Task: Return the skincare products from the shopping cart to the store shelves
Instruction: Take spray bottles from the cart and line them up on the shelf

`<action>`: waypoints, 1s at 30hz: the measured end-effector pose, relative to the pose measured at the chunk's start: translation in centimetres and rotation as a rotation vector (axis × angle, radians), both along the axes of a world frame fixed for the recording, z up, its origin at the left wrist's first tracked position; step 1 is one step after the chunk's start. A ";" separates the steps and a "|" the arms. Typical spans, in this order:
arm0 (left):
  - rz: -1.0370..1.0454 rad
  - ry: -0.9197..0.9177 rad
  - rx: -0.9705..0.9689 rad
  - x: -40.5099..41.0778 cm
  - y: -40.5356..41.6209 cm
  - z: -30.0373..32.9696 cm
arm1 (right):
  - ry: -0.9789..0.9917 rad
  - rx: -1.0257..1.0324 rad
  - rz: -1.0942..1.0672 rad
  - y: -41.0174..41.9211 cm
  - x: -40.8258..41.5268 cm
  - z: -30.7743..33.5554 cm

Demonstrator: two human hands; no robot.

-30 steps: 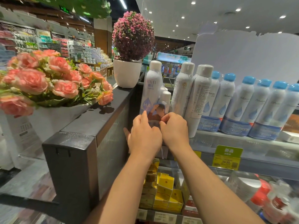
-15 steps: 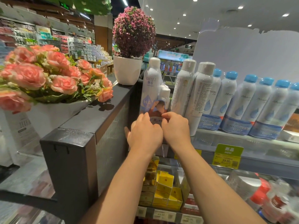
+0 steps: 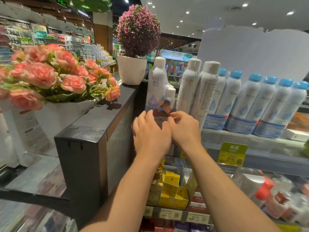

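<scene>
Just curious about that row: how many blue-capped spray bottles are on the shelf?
6 on the upper shelf, left to right. More may be hidden behind.
</scene>
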State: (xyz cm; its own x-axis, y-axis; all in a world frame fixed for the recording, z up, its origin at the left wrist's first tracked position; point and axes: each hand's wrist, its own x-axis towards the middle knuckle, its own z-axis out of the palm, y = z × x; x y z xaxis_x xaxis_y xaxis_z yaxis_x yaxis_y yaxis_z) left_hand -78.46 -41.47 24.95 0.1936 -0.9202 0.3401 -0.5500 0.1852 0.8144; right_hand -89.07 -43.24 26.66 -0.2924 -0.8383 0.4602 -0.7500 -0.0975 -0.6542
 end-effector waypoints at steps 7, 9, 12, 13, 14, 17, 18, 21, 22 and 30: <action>-0.092 0.104 -0.099 0.7 3.0 -0.4 | -0.198 -0.149 0.031 3.8 0.7 -0.7; -0.128 0.147 -0.122 1.1 4.0 -0.7 | -0.242 -0.198 0.026 5.1 0.7 -1.2; -0.198 0.212 -0.132 1.6 5.8 -1.2 | -0.372 -0.271 0.068 7.5 0.9 -1.9; -0.231 0.224 -0.129 1.8 6.5 -1.4 | -0.426 -0.284 0.080 8.2 0.9 -2.3; -0.268 0.230 -0.118 1.9 7.2 -1.6 | -0.477 -0.296 0.086 8.9 0.9 -2.7; -0.382 0.224 -0.069 2.4 9.0 -2.8 | -0.617 -0.322 0.091 11.2 1.0 -4.1; -0.417 0.228 -0.053 2.6 9.5 -3.3 | -0.666 -0.328 0.092 12.1 1.2 -4.5; -0.485 0.299 0.018 3.2 10.8 -4.4 | -0.763 -0.325 0.078 14.7 1.5 -5.6; -0.508 0.327 0.035 3.4 11.3 -4.8 | -0.785 -0.319 0.064 15.6 1.5 -5.9; -0.744 0.437 0.193 4.3 15.0 -9.6 | -0.908 -0.210 -0.144 23.4 2.1 -10.0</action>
State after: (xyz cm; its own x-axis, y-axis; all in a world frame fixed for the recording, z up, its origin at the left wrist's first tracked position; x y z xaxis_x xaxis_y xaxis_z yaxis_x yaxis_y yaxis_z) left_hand -74.16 -26.44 15.34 -0.4021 -0.8931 0.2018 0.0267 0.2089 0.9776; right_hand -86.92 -19.83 16.67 -0.7078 -0.6919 0.1427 0.0244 -0.2259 -0.9738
